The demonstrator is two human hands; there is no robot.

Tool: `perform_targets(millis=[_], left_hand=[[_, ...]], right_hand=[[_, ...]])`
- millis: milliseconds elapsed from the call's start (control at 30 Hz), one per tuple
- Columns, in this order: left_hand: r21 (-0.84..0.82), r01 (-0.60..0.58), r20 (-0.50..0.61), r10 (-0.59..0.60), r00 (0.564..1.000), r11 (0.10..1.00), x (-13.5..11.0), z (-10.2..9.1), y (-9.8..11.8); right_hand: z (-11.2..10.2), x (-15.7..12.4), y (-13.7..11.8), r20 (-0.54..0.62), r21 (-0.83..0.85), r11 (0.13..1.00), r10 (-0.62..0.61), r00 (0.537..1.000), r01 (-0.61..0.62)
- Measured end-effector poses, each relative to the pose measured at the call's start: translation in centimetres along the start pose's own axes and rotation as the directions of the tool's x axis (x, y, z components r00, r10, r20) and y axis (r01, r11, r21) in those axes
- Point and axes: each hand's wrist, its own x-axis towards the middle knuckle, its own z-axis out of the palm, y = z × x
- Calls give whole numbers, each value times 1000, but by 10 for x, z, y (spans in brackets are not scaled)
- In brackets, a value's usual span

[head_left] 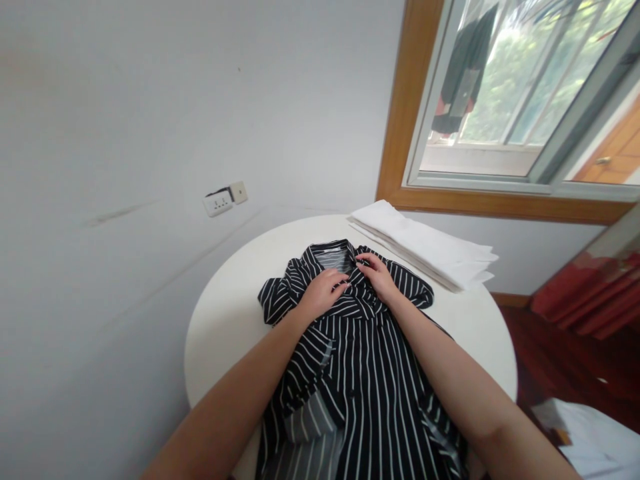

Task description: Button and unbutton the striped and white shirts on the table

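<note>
A black shirt with white stripes (365, 373) lies front up on a round white table (225, 320), its collar (316, 252) toward the wall and its lower part running off the bottom of the view. Just below the collar, my left hand (323, 292) rests on the shirt front with thumb and fingers closed on the cloth near the button edge. My right hand (377, 275) pinches the fabric at the right side of the collar opening. The fingertips of both hands are close together but apart. What exactly lies between them is too small to make out.
A stack of folded white sheets (425, 247) lies at the table's back right. Behind stand a wall with a socket (219, 203) and a wood-framed window (500, 197). A red curtain (590, 293) hangs at right, and a white object (590, 433) sits low right.
</note>
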Motion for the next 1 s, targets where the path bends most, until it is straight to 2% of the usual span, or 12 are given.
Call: perform_targets(millis=[100, 200, 400, 600, 767, 900, 1000], left_hand=[[-37, 34, -10, -34, 999, 999, -1, 1, 0], [-45, 46, -10, -46, 999, 998, -1, 1, 0], [-10, 45, -7, -45, 999, 999, 0, 2, 2], [32, 59, 3, -59, 998, 998, 1, 3, -3], [41, 34, -15, -34, 999, 999, 2, -8, -11], [60, 67, -118, -60, 991, 996, 2, -18, -15], [85, 101, -172, -85, 981, 991, 1, -21, -17]], right_hand=[[0, -2, -5, 136, -89, 991, -86, 987, 99], [4, -4, -8, 216, -191, 965, -138, 967, 180], [11, -4, -5, 233, -357, 906, -149, 961, 227], [10, -3, -1, 303, -412, 871, -144, 942, 266], [5, -4, -4, 385, -381, 867, -167, 908, 321], [2, -2, -5, 390, -324, 897, -162, 907, 300], [0, 0, -3, 290, -335, 903, -172, 941, 269]])
